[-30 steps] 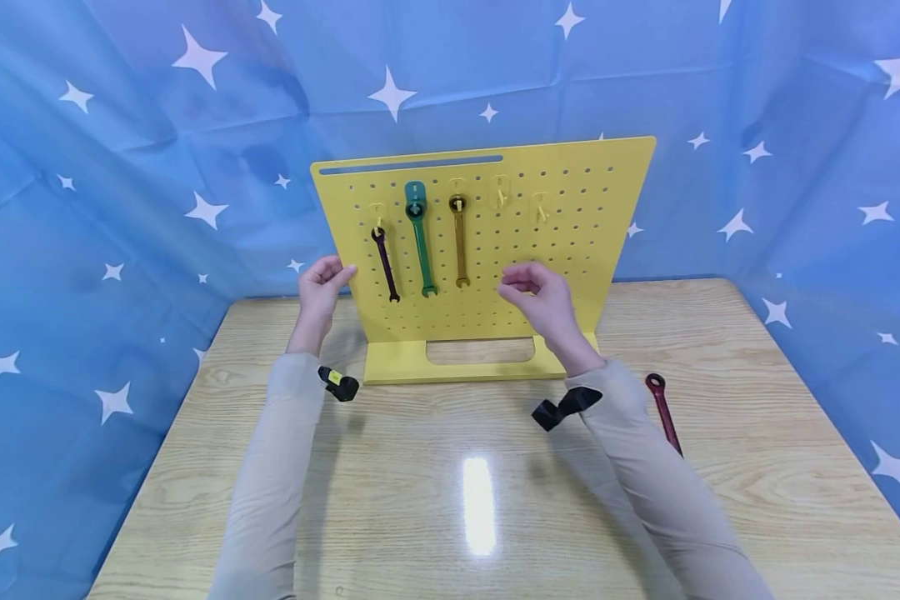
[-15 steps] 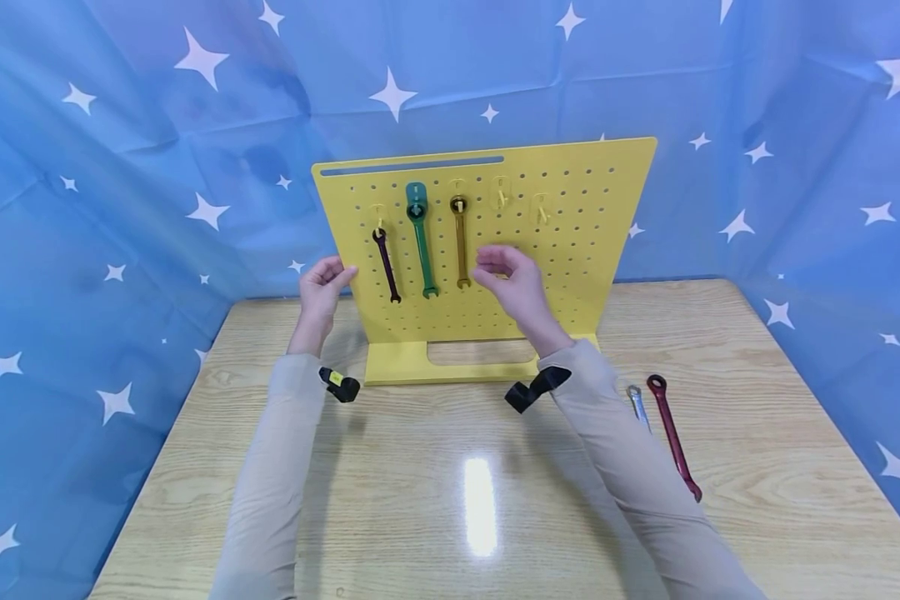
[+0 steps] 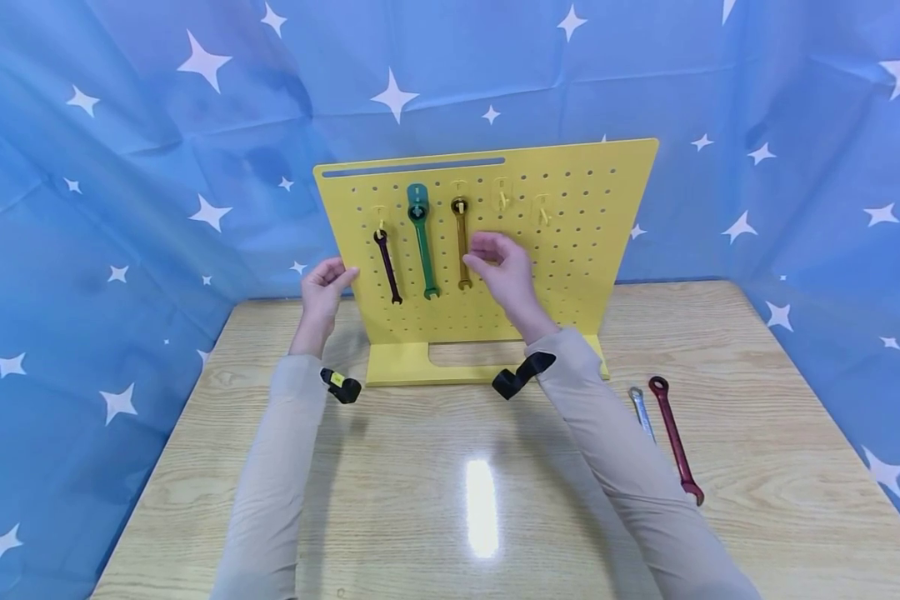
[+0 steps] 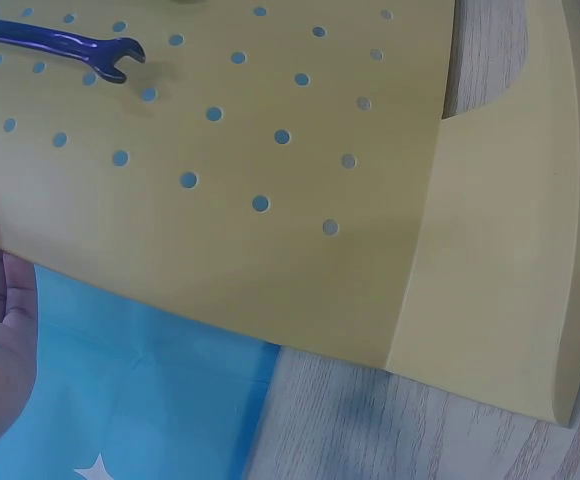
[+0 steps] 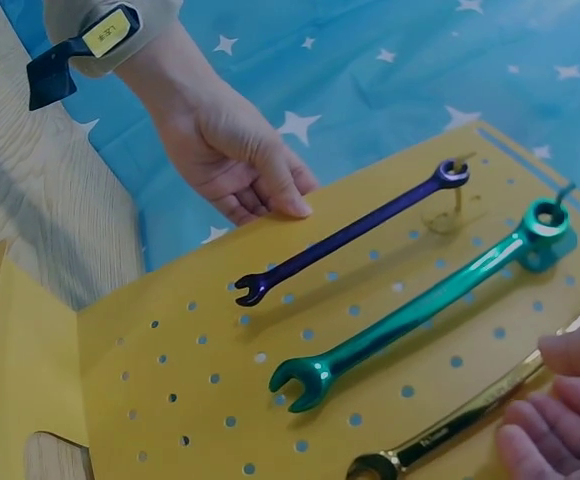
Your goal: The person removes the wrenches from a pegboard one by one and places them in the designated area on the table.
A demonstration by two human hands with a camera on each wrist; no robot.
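A yellow pegboard stands upright on the table. My left hand holds its left edge, thumb on the front and fingers behind. On its hooks hang a small purple wrench, a green wrench and a gold wrench. My right hand is just right of the gold wrench, its thumb tip overlapping the shaft in the head view. In the right wrist view the thumb and loosely bent fingers lie beside that shaft; a firm grip does not show.
Two bare yellow hooks, a left one and a right one, are on the board's upper right. A silver wrench, partly hidden by the sleeve, and a dark red wrench lie on the wooden table. A blue starry cloth hangs behind.
My right hand has moved left and slightly up across the board to the gold wrench. The silver wrench has come into view beside my sleeve. My left hand stays on the board's edge.
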